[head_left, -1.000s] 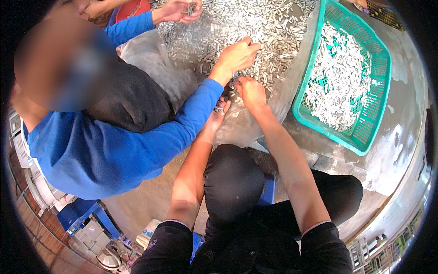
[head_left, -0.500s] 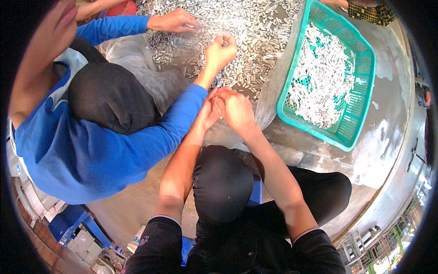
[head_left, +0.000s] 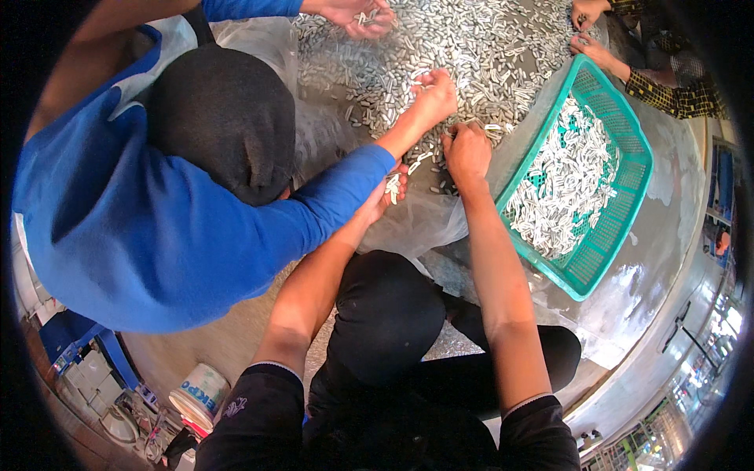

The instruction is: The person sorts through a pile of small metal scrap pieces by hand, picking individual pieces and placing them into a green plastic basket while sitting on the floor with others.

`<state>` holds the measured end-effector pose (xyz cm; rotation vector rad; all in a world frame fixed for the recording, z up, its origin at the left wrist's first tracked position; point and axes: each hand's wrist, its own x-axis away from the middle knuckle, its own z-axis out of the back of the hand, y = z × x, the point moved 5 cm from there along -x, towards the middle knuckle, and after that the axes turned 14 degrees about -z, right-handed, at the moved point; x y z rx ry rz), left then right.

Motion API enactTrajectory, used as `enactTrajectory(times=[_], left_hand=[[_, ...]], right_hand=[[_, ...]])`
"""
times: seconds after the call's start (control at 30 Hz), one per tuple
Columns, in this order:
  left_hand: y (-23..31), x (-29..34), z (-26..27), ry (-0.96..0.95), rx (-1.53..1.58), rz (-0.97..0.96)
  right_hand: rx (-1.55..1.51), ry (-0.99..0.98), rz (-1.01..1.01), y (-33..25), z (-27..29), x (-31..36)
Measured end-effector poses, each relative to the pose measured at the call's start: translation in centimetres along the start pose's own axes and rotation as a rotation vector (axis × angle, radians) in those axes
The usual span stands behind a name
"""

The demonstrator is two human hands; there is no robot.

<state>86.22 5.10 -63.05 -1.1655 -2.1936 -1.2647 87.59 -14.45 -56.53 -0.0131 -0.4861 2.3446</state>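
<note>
My left hand (head_left: pixel 378 202) is partly hidden under a co-worker's blue sleeve. It cups several small pale elongated pieces (head_left: pixel 393 187), some with white ends, in its fingers. Beyond it to the right, my right hand (head_left: pixel 469 157) reaches down onto the near edge of a spread pile of grey and whitish pieces (head_left: pixel 487 71). Its fingers are bent and closed at the tips; whatever they grip is hidden. Close to the right hand stands a green plastic basket (head_left: pixel 631 177) holding many white pieces (head_left: pixel 561 188).
A co-worker's blue sleeve (head_left: pixel 314 200) crosses over my left forearm, its hand (head_left: pixel 436 96) above the pile. Another person's hands (head_left: pixel 593 49) work beyond the basket. Clear plastic sheeting (head_left: pixel 420 224) lies under the near edge. A white bucket (head_left: pixel 200 392) stands at lower left.
My hands were together and are now apart, the right moved forward and right to the pile. The co-worker's blue-sleeved arms moved right and farther away. Another person's hands came into view at upper right.
</note>
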Motion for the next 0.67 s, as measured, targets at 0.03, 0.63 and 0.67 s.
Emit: enactTrajectory(times=[0.03,0.63,0.67], left_hand=[[0.2,0.0,-0.1,0.012,-0.019,0.003],[0.3,-1.4,-4.0,-0.209,0.134,-0.082],[0.2,-1.4,-4.2,-0.276,0.212,-0.099]], right_hand=[[-0.004,-0.013,0.019,0.0,-0.1,0.1],[-0.822,-0.334,-0.151,0.9,3.3,6.6],[-0.732,-0.336,-0.177,1.1,3.2,6.7]])
